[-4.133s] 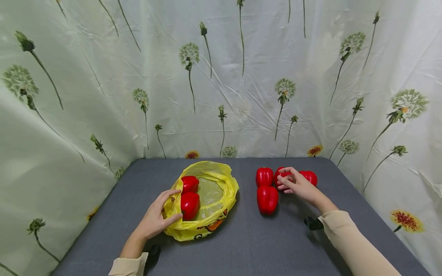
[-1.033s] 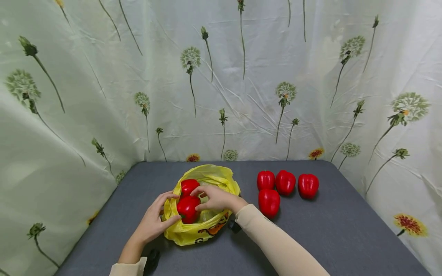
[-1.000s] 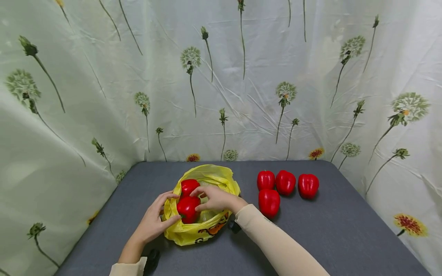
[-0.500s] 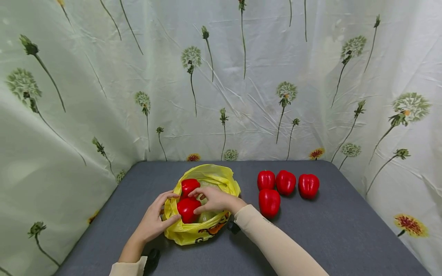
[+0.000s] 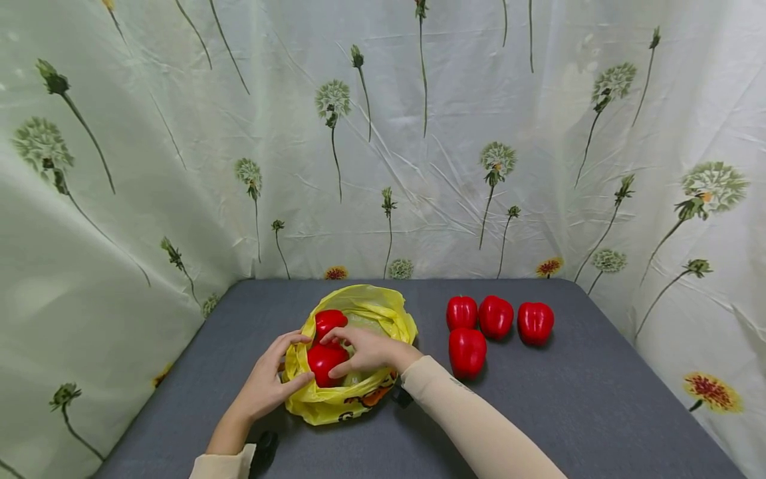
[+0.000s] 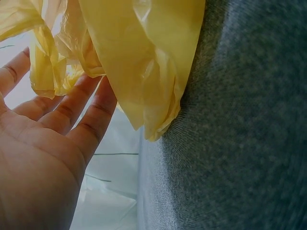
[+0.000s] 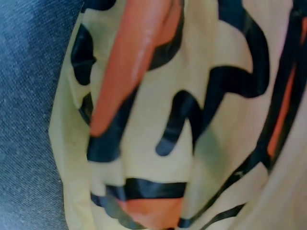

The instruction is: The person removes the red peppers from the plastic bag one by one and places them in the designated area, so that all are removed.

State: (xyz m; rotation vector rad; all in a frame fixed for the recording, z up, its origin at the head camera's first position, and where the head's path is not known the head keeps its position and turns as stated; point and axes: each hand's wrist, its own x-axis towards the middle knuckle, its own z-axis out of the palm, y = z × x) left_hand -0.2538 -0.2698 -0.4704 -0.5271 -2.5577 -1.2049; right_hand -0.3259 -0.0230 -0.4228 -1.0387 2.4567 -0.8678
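Note:
In the head view, a yellow plastic bag (image 5: 391,303) stands with its mouth spread at the middle-left of the table. Two red bell peppers show inside it: a far one (image 5: 330,322) and a nearer bell pepper (image 5: 325,364). My right hand (image 5: 368,351) reaches into the bag, thumb and fingers curled about the nearer pepper. Along the bag's left rim lies my left hand (image 5: 269,379), its fingers spread and relaxed, touching the plastic. The left wrist view shows yellow plastic (image 6: 144,62) draped over these fingers. Only the bag's printed side (image 7: 158,124) fills the right wrist view.
To the right on the dark grey table (image 5: 574,399) sit several red bell peppers: a front one (image 5: 467,352), a back-left pepper (image 5: 461,313), a middle pepper (image 5: 495,317) and a right-hand pepper (image 5: 535,323). A dandelion-patterned curtain (image 5: 383,146) hangs behind the table.
My right hand has gone from the peppers on the right into the bag. Over the last second it shifts slightly left and closes about the nearer pepper. The left hand stays put.

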